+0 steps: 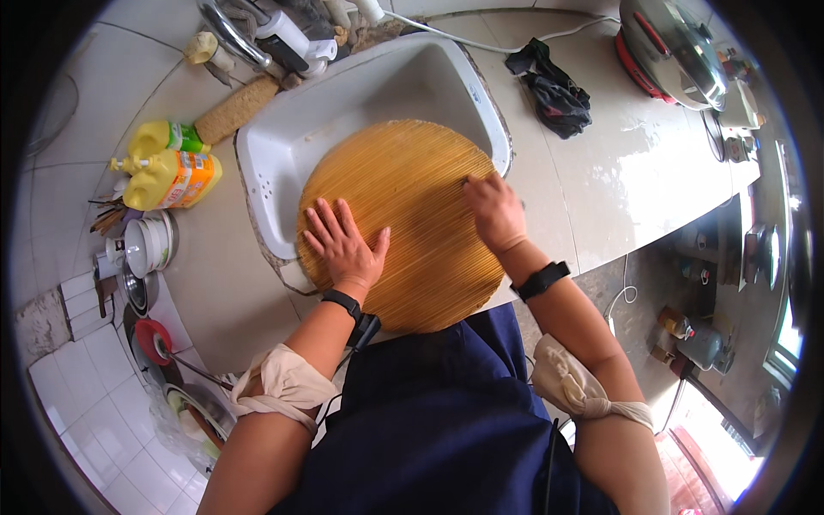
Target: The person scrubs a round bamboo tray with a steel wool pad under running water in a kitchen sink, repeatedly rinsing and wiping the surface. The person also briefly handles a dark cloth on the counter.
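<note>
A round, flat board of parallel yellow-brown stalks (412, 244) leans over the near part of a white ceramic sink (267, 212) and the counter's front edge. My left hand (347, 248) lies flat on its left side, fingers spread, holding nothing. At the upper right of the board, my right hand (496, 209) is curled with its knuckles up and its fingertips against the ridged surface. A small dark patch shows by those fingertips; whether it is a held thing or shadow is unclear. Both wrists wear black bands, and pale cloth is tied around both arms near the elbows.
Left of the sink stand yellow detergent bottles (174, 180), a loofah-like tan block (238, 109) and stacked bowls (147, 244). A chrome faucet (235, 35) arches behind. On the right counter lie a dark wet cloth (553, 93) and a lidded electric pan (673, 55).
</note>
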The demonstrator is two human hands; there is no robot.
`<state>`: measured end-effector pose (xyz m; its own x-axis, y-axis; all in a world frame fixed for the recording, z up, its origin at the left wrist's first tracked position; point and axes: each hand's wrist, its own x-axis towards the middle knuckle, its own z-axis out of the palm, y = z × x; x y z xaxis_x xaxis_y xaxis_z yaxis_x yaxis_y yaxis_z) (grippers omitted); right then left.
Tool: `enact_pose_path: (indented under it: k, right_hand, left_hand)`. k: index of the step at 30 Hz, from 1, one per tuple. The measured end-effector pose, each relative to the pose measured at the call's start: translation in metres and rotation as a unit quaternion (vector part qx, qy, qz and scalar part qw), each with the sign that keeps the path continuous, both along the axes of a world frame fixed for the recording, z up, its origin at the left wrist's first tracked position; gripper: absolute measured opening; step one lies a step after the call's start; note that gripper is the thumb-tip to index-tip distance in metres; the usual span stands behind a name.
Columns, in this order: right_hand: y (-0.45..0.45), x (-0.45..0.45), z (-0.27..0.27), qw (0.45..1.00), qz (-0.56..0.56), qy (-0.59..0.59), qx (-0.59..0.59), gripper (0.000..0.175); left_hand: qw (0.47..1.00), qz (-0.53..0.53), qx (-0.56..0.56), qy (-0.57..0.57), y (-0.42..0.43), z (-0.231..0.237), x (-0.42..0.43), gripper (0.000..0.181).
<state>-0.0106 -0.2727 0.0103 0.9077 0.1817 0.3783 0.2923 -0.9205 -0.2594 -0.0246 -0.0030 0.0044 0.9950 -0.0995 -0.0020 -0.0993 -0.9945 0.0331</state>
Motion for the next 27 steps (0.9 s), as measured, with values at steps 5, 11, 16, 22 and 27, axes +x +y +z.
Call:
enact_pose_path:
  k: [5,11,16,22,27]
  right_hand:
    - [0.030,-0.015,0.003,0.995,-0.073,0.071,-0.011,0.014]
    - [-0.010,0.018,0.001,0.994,-0.052,0.088,-0.034,0.006]
    - [0.083,0.026,0.016,0.995,0.066,0.040,0.061,0.013]
    - [0.068,0.037,-0.012,0.996,0.001,0.078,-0.050,0.018]
    - [0.068,0.042,-0.026,0.991,-0.062,0.109,0.043,0.023]
  left_hand:
    - [1.000,0.000,0.000,-0.003,0.003,-0.003,0.000,0.090]
    - [1.000,0.000,-0.009,-0.012,0.001,-0.002,0.001,0.090]
    - [1.000,-0.003,0.011,0.006,0.003,-0.009,-0.001,0.094]
    - [1.000,0.009,-0.028,0.006,0.003,-0.003,0.001,0.094]
    - [0.999,0.016,-0.037,-0.002,0.000,-0.006,0.001,0.093]
